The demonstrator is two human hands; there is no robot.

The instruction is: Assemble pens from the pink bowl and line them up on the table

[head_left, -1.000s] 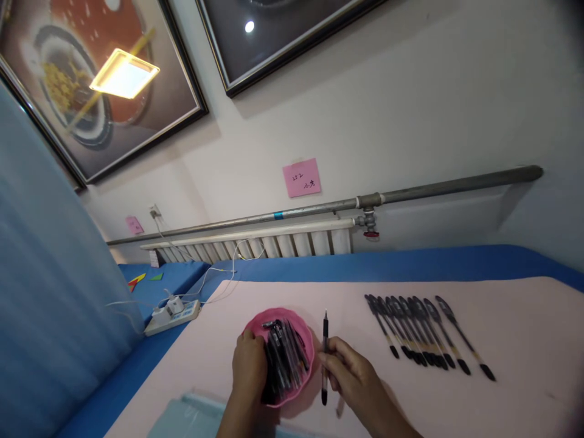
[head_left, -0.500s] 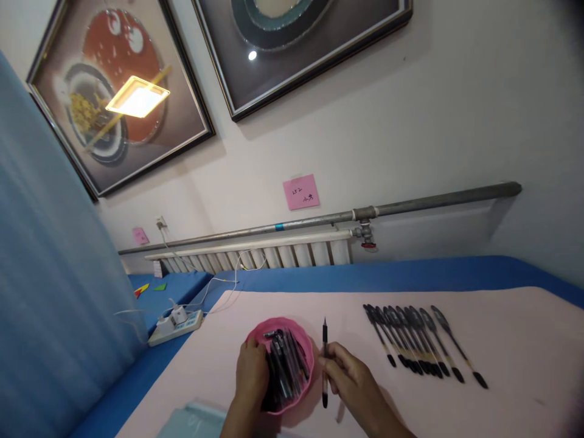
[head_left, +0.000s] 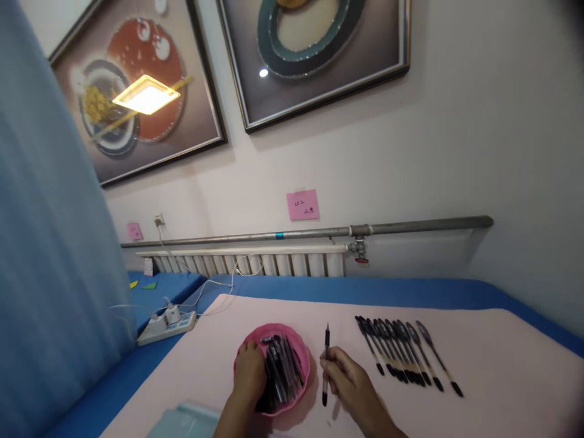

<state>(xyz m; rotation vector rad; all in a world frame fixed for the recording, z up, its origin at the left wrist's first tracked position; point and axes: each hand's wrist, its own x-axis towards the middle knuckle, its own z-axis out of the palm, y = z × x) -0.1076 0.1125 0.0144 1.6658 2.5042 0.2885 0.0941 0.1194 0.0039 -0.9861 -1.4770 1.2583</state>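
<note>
A pink bowl full of black pens sits on the pink mat at the lower middle. My left hand rests on the bowl's left side, fingers curled over the pens inside. Just right of the bowl, my right hand pinches a single black pen upright, tip pointing away from me. A row of several black pens lies side by side on the mat further right.
The pink mat covers a blue table. A white power strip with cables lies at the left. A pale blue sheet lies at the bottom edge. A radiator and pipe run along the back wall.
The camera has tilted upward, so everything sits lower in view. Both hands keep their places, the right still holding the pen beside the bowl.
</note>
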